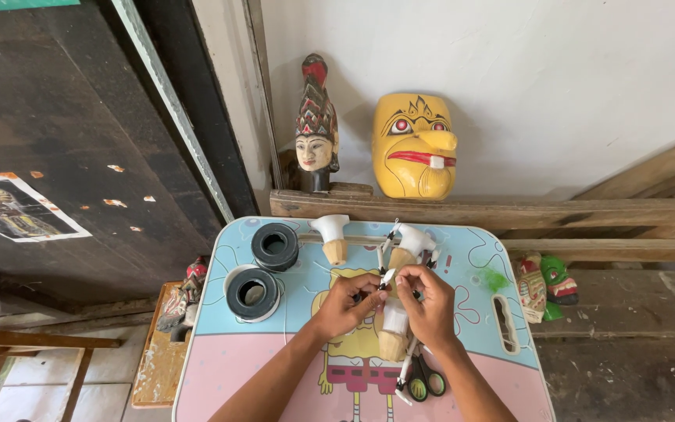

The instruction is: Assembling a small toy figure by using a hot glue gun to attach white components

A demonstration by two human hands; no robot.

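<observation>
Right now both hands meet over the middle of the small table (220, 367), a low folding one with a glossy cartoon print in pale blue and pink. The left hand (347, 303) and the right hand (430, 306) are pressed close, fingertips pinching a thin white and dark piece (387, 279) between them; the left hand's fingers are curled tight on it, the right hand's thumb and forefinger nip it from the other side. Just below the hands stands a small puppet body (393, 332), white above and bare pale wood below, its long axis running toward the person; the right hand is nearer to it. Beyond the fingers lies a second such body (405, 248) with thin sticks, and to its left a third (332, 236), white-collared on a wooden stub. Two black rolls of tape (275, 245) (252, 293) sit at the table's left, matte and round. Scissors (423, 381) with dark handles lie near the right wrist. On the wooden ledge (587, 212) behind stand a carved, painted puppet head (316, 125) and a smooth yellow mask (414, 146).
</observation>
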